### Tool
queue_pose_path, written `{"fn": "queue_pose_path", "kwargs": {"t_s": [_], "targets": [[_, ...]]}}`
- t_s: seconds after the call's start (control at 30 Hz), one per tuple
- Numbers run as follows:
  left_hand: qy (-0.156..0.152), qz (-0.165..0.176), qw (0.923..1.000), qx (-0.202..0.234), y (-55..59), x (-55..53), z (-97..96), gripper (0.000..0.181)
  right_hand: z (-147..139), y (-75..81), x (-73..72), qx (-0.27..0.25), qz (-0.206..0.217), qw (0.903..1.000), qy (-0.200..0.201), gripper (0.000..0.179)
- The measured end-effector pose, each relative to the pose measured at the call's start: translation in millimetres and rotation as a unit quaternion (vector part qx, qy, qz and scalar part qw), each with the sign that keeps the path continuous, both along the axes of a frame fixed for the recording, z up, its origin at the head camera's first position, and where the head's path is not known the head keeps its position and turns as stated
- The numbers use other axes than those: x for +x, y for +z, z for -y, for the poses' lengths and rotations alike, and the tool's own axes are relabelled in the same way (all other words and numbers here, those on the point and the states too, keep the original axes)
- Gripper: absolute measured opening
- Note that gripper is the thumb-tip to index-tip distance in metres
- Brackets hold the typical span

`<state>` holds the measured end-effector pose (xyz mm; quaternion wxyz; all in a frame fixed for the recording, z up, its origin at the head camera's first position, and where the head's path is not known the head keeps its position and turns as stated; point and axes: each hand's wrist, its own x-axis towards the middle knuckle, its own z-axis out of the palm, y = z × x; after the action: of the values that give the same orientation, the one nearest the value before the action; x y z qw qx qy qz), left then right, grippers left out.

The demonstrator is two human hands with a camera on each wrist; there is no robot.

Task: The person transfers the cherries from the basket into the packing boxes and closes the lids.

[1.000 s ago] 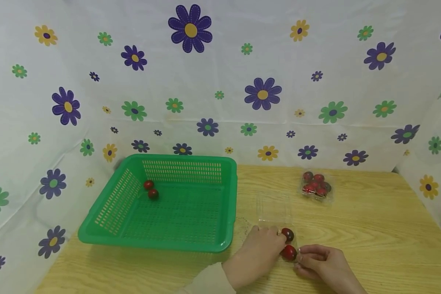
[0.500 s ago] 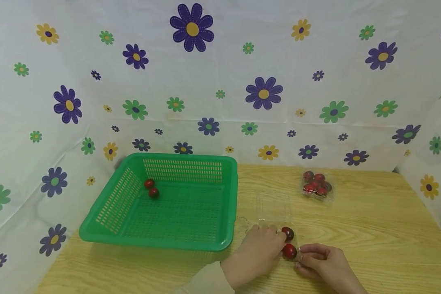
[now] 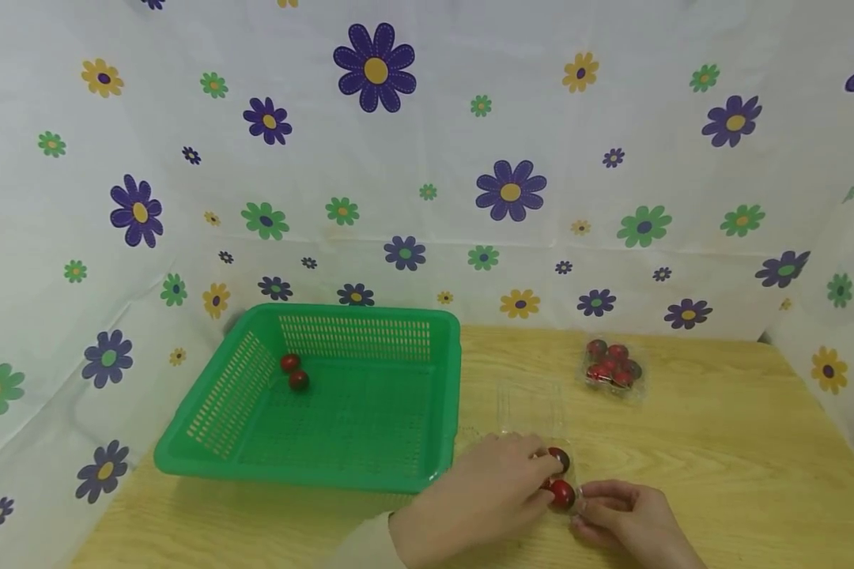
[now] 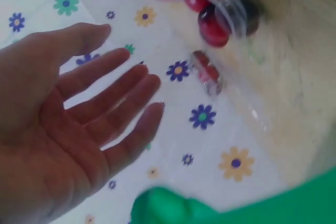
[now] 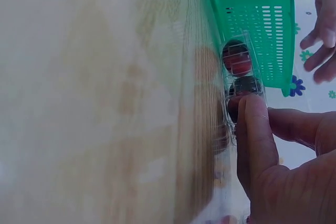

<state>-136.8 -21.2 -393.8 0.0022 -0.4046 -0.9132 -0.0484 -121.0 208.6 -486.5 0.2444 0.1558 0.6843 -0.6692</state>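
Note:
A clear plastic clamshell box (image 3: 530, 405) lies with its lid folded back, holding small glossy red fruits (image 3: 563, 495) with dark patches, like cherry tomatoes. My right hand (image 3: 629, 518) pinches the box's right edge between thumb and fingers; the right wrist view shows these fingertips on the clear wall (image 5: 242, 38), beside the fruit. Over the left part of the box is my left hand (image 3: 480, 490), hiding some of its contents. In the left wrist view that hand (image 4: 79, 114) has loosely extended, slightly spread fingers, and its palm bears nothing.
A large green plastic basket (image 3: 292, 480) stands left of the box, with two red fruits (image 3: 299, 381) in its back left corner. Farther back on the right sits another clear box of fruits (image 3: 614, 370). A flowered white sheet (image 3: 441, 142) encloses the wooden table (image 3: 712, 458).
My left hand rises a little from the box, its wrist shifting left and its fingers loosening. The right hand keeps its pinch on the box edge. The head view tips slightly upward.

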Motion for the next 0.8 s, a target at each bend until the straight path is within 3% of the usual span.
{"fn": "queue_pose_path", "kwargs": {"t_s": [0.2,0.37,0.57,0.8], "targets": [[-0.009,-0.011,0.9983,0.056,16.6,-0.2,26.1,0.024,3,-0.6,1.2,0.019,0.002,0.9998,-0.011,0.051],[0.015,-0.028,0.9959,0.085,26.7,-3.5,54.2,0.024,6,-0.8,1.0,0.027,0.007,0.9991,-0.031,0.048],[0.032,-0.054,0.9917,0.112,31.9,-5.1,83.9,0.023,6,-1.2,1.5,0.026,0.006,0.9992,-0.029,0.047],[0.030,-0.065,0.9889,0.131,34.8,-6.6,102.3,0.023,5,-0.9,0.9,0.023,0.005,0.9994,-0.027,0.046]]}}
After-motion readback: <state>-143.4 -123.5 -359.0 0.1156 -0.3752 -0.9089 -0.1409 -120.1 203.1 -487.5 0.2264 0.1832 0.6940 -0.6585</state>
